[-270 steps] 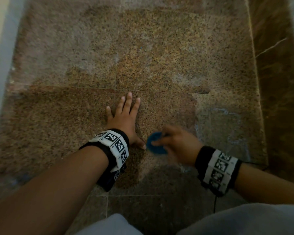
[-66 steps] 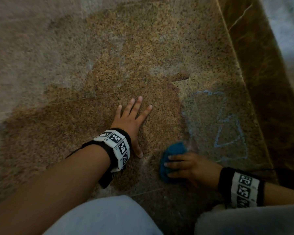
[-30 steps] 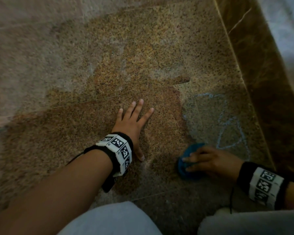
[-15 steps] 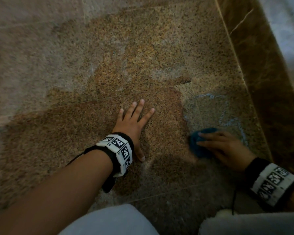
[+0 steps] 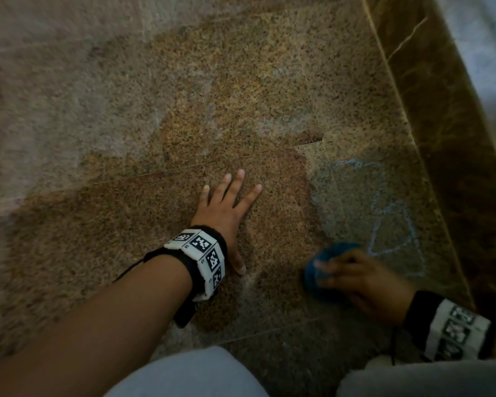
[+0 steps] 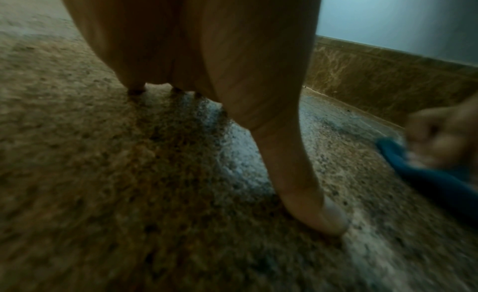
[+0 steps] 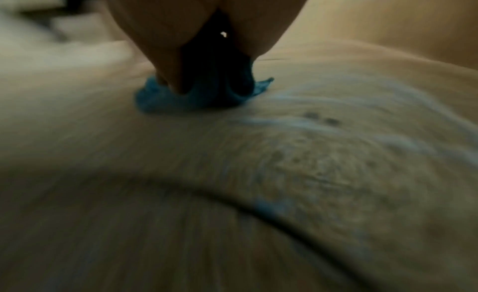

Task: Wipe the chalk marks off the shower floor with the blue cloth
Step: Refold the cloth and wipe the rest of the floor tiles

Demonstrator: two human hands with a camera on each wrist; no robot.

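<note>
We are working with the small bunched blue cloth (image 5: 331, 260), which is lying on the speckled brown granite shower floor (image 5: 241, 90) just left of the pale blue chalk triangle (image 5: 395, 233). It is looking soft, light and limp — likely to fold and slide under the palm, so we are judging that it wants gathering into a wad and pressing from above, not pinching by an edge. Our right hand (image 5: 361, 277) is doing roughly that: its fingers are lying across the top of the wad and bearing down, though blur is hiding how tightly they curl. Our left hand (image 5: 226, 213) is resting flat on the stone, well apart from the cloth, fingers spread and straight, gripping nothing.

The head view is giving us the whole layout — the triangle, a fainter chalk line further up, and the dark marble kerb (image 5: 441, 138) to the right. The right wrist view is showing what the head misses: a corner of the cloth (image 7: 196, 100) sticking out from under the fingers, and whitish smeared chalk (image 7: 323, 116) just beside it. The left wrist view is catching the thumb planted on the floor and the cloth (image 6: 424, 173) from the side, flattened low.
</note>
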